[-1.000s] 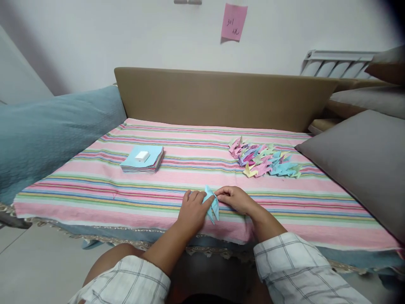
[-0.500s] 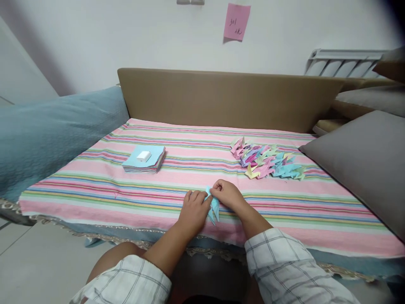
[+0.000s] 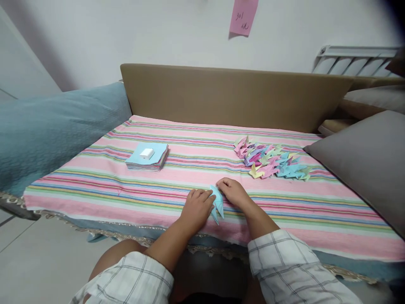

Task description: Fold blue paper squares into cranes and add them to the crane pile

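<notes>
A light blue piece of folded origami paper [image 3: 218, 203] lies on the striped cloth near the front edge, with two narrow points toward me. My left hand [image 3: 198, 209] holds its left side down against the cloth, fingers bent over it. The thumb and curled fingers of my right hand [image 3: 233, 192] pinch at its upper right edge; the exact contact is partly hidden. Farther right lies a pile of folded paper cranes [image 3: 268, 158] in several colours. At the left sits a stack of square paper [image 3: 133, 158], with a small white block [image 3: 147, 153] on top.
The pink striped cloth [image 3: 95, 185] covers the seat before me. A brown backrest [image 3: 221, 97] stands behind it, a blue-covered armrest [image 3: 63, 118] at left, and a grey cushion [image 3: 367, 156] at right. A pink note [image 3: 243, 19] hangs on the wall.
More of the folded blue paper shows between the hands. My right fingers have shifted slightly off its top toward the right edge. The whole view has moved a little.
</notes>
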Action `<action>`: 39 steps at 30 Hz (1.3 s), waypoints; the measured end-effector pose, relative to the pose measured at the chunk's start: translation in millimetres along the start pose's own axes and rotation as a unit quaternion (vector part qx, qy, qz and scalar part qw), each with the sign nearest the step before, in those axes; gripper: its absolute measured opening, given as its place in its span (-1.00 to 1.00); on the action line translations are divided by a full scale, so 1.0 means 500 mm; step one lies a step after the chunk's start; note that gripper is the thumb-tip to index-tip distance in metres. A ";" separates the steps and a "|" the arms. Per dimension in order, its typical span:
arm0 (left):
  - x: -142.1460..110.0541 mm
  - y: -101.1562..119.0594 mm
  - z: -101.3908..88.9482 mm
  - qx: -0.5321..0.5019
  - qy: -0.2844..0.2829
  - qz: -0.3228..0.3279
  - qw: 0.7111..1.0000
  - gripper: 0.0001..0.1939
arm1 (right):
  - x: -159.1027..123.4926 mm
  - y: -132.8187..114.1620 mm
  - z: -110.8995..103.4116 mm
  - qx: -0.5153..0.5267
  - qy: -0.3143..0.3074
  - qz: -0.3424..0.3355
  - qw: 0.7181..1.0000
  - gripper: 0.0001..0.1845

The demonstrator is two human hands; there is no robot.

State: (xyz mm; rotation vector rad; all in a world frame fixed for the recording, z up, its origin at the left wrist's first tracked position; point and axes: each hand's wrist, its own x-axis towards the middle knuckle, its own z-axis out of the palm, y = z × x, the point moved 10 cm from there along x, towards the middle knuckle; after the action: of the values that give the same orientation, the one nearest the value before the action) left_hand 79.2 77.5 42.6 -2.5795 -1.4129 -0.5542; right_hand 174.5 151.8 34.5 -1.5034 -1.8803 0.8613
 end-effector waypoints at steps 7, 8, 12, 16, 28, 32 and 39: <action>0.001 -0.003 0.005 -0.014 -0.007 0.002 1.000 -0.70 | -0.033 0.019 0.012 0.076 -0.075 -0.011 0.994 -0.76; 0.001 -0.004 0.005 -0.017 -0.008 0.001 1.000 -0.70 | -0.037 0.019 0.015 0.078 -0.079 -0.013 0.994 -0.75; 0.001 -0.011 0.003 -0.041 -0.007 -0.013 0.999 -0.70 | -0.046 0.026 0.023 0.061 -0.072 -0.015 0.995 -0.73; 0.000 -0.020 0.000 -0.075 -0.004 -0.033 0.997 -0.70 | -0.051 0.022 0.019 0.026 -0.054 -0.037 0.997 -0.77; -0.002 -0.022 -0.012 -0.126 0.069 -0.013 0.990 -0.86 | -0.054 0.026 0.017 0.030 -0.057 -0.053 0.997 -0.72; -0.001 -0.008 -0.006 -0.146 0.071 0.022 0.986 -0.82 | -0.054 0.025 0.017 0.031 -0.058 -0.042 0.997 -0.72; -0.007 0.020 0.009 -0.104 0.016 0.103 0.989 -0.77 | -0.057 0.018 0.017 0.050 -0.072 -0.046 0.995 -0.71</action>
State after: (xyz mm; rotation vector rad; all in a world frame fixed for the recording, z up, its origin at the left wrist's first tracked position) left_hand 87.1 70.7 37.5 -2.8187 -1.1129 -0.7430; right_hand 179.1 124.1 21.1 -1.3155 -1.9610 1.0280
